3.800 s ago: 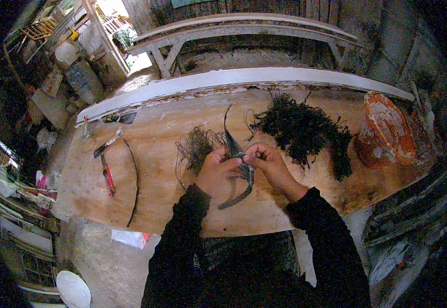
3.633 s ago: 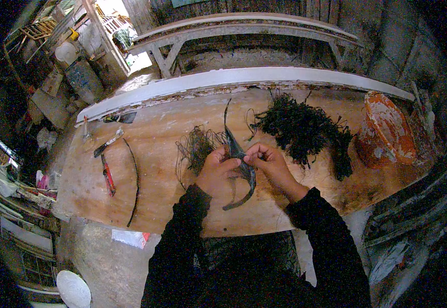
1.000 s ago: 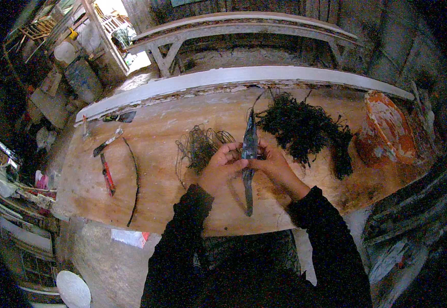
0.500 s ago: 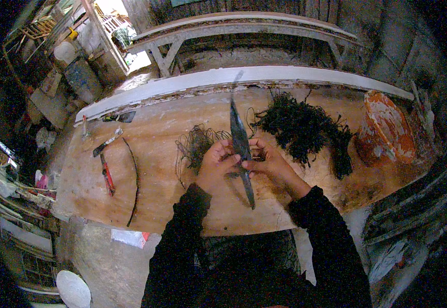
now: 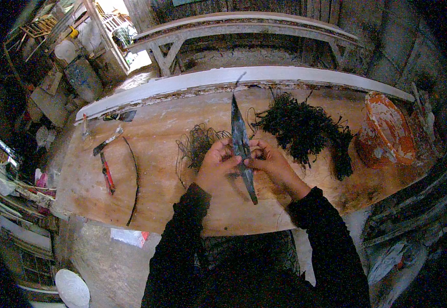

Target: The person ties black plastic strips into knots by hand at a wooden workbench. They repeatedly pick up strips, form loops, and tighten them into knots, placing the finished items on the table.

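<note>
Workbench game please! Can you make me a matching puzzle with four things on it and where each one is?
Things:
1. dark strip
2. red-handled tool
3. orange bowl
4. dark tangled pile

Places:
A. far right of the workbench
B. between both hands
C. left side of the bench
D. just right of the strip's top

Pairs: 1-B, 2-C, 3-A, 4-D

The plywood surface (image 5: 182,200) carries a dark twig heap (image 5: 305,128) near its far edge, thin wire tangle (image 5: 197,143) mid-surface, red-handled pliers (image 5: 106,172) and a hammer (image 5: 105,142) toward the left end.
</note>
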The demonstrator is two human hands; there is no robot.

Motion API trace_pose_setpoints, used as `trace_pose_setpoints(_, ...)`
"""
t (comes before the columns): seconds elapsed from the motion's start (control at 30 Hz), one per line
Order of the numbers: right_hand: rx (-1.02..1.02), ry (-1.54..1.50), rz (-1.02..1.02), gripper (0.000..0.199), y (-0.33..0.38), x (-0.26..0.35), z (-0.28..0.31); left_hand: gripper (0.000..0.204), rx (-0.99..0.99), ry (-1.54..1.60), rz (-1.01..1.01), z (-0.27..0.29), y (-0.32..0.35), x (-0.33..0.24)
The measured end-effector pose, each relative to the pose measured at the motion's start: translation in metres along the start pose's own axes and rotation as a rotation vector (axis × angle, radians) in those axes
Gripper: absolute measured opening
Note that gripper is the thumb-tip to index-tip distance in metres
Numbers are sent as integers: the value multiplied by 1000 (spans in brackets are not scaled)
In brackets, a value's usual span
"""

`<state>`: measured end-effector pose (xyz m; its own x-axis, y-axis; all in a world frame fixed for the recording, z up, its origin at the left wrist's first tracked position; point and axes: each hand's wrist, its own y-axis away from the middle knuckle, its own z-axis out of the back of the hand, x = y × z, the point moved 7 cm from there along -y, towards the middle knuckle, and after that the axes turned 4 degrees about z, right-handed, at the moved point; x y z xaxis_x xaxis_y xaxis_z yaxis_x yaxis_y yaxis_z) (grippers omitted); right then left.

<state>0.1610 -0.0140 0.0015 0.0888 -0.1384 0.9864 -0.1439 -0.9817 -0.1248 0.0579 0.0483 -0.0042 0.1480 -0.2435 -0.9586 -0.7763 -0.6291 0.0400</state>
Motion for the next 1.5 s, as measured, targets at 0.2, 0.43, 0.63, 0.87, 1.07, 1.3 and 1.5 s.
trace_pose_setpoints(0.2,-51,-35,32,39,0,10,-1,35,-1,-47,-53,3,0,-6)
trace_pose_setpoints(0.43,52,-41,-25,43,1,-2,-9,33,-174,-134,-127,11,2,-12)
trace_pose_setpoints(0.63,13,-46,-74,45,4,13,-16,35,4,-49,-33,-4,5,-10)
trace_pose_setpoints(0.87,-6,53,-145,41,3,3,-3,37,56,-55,-83,-11,5,-19)
trace_pose_setpoints(1.07,-13,3,0,34,-3,-3,3,40,-14,-45,-80,4,1,-13)
trace_pose_setpoints(1.3,-2,67,77,30,-3,4,0,28,-60,-100,-87,11,4,-17)
trace_pose_setpoints(1.5,77,107,-1,30,2,-6,-11,19,-251,-65,-63,18,8,-23)
